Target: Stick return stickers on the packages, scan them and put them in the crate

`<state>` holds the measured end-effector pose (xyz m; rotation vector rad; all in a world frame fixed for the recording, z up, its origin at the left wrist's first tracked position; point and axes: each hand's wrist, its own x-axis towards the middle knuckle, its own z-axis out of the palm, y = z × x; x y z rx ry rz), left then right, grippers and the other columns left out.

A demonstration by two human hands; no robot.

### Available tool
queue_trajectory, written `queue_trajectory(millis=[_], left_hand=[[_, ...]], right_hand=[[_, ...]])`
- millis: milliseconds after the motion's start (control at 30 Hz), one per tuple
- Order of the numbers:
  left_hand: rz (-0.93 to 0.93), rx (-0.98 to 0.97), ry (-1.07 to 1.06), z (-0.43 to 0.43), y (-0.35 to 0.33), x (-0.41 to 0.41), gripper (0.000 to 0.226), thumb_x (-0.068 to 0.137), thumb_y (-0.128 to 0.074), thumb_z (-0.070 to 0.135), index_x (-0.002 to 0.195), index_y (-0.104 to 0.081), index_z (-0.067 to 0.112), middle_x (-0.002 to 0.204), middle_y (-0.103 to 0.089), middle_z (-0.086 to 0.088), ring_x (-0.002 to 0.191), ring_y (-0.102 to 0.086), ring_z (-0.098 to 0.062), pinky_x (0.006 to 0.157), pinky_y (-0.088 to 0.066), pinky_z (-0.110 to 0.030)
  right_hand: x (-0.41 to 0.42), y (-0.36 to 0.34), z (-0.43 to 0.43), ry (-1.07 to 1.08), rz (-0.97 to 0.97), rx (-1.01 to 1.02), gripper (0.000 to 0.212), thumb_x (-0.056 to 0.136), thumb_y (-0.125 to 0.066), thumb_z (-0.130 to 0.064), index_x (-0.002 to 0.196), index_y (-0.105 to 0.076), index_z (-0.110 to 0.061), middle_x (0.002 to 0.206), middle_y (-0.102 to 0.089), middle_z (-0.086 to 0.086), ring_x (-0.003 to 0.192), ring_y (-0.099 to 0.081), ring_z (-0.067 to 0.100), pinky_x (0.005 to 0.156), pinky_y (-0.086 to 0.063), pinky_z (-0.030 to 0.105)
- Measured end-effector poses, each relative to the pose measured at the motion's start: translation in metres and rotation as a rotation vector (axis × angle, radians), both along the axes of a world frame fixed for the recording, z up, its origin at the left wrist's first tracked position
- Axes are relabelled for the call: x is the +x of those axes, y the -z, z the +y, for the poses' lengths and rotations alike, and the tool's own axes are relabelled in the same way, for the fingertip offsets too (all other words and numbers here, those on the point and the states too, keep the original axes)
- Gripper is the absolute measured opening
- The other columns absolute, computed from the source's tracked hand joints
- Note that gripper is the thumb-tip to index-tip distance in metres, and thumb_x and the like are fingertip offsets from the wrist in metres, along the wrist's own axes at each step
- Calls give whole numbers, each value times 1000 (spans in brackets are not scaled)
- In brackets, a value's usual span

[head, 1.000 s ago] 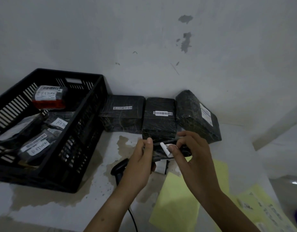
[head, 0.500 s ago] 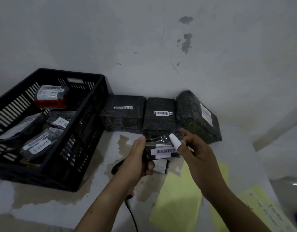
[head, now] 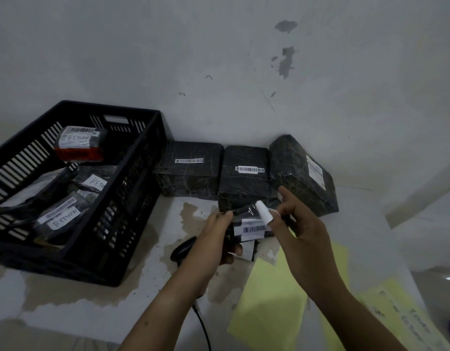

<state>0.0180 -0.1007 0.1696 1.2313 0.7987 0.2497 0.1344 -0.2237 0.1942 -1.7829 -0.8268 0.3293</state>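
Beside crate, left hand grips package; right hand holds sticker.

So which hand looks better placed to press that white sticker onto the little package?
The right hand: it pinches the white sticker right at the small package, which the left hand grips.

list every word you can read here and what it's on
"RETURN": top sticker on the red-and-black package in the crate.
"RETU", cut off: middle sticker on the middle crate package.
"RETURN": front sticker on the front crate package.
Unreadable: barcode strips on the wrapped packages and held package, tilted package's label, yellow sheet's writing.
No text shows: curled sticker at the right hand.
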Motion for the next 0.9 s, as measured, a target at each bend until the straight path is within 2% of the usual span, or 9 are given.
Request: queue_trajectory(millis=[100, 200, 300, 400, 567, 633, 733, 800, 900], left_hand=[[-19, 115, -4, 2, 0, -4, 21, 104, -53, 29, 124, -56, 31, 100, -69, -9, 76, -66, -13, 66, -49, -28], [-34, 284, 16, 5, 0, -8, 26, 100, -62, 27, 116, -54, 45, 107, -68, 5, 87, -67, -1, 75, -52, -22], [-90, 328, 56, 7, 1, -9, 41, 100, -63, 13, 125, -49, 43, 120, -65, 18, 106, -66, 5, 86, -54, -19], [-94, 416, 81, 7, 2, -9, 44, 102, -59, 7, 123, -51, 44, 112, -65, 25, 103, -67, -3, 84, -56, -25], [-97, 487, 89, 4, 6, -5, 51, 99, -55, -3, 116, -52, 46, 118, -61, 20, 106, -66, -12, 87, -61, -42], [-120, 462, 92, 1, 8, -3, 47, 95, -62, 3, 115, -52, 44, 113, -63, 16, 103, -66, -14, 86, -59, -43], [-172, 316, 56, -5, 8, 1, 34, 86, -69, 42, 116, -55, 38, 114, -64, 11, 108, -66, -15, 95, -56, -42], [-196, 239, 19, -7, 9, 4, 47, 78, -67, 63, 114, -57, 34, 113, -65, 8, 111, -66, -16, 99, -55, -41], [-214, 242, -39, -8, 5, 6, 51, 84, -63, 72, 110, -59, 29, 109, -67, 8, 108, -67, -14, 93, -55, -32]], right_hand=[[8, 0, 1, 36, 80, 0, 18, 94, -62, -26, 78, -58, -20, 139, -53, -25, 106, -60, -12, 72, -52, 14], [11, 1, 2, 19, -42, -23, 16, 90, -61, -32, 75, -56, -31, 141, -52, -20, 125, -54, 5, 88, -51, 23], [11, -1, 3, -1, -48, -5, 13, 86, -61, -38, 74, -55, -36, 131, -53, -33, 130, -50, 2, 95, -48, 27], [12, 0, 6, -6, -109, -26, 14, 86, -62, -36, 75, -56, -30, 109, -49, -53, 130, -46, -5, 92, -49, 23], [14, 7, 8, 9, -241, -69, 16, 89, -69, -23, 78, -57, -21, 105, -60, -31, 126, -41, -17, 88, -50, 20], [13, 9, 9, 8, -319, -87, 18, 89, -70, -22, 79, -56, -21, 105, -62, -20, 126, -38, -20, 88, -43, 10], [12, 10, 10, 7, -416, -107, 21, 88, -71, -20, 78, -54, -21, 107, -61, -15, 129, -40, -12, 84, -36, 1], [11, 10, 10, 13, -438, -90, 20, 87, -71, -19, 77, -54, -19, 105, -59, -16, 129, -44, -6, 83, -35, 1], [10, 8, 10, 17, -351, -26, 21, 87, -71, -19, 76, -53, -22, 102, -58, -26, 126, -49, -4, 86, -42, 9]])
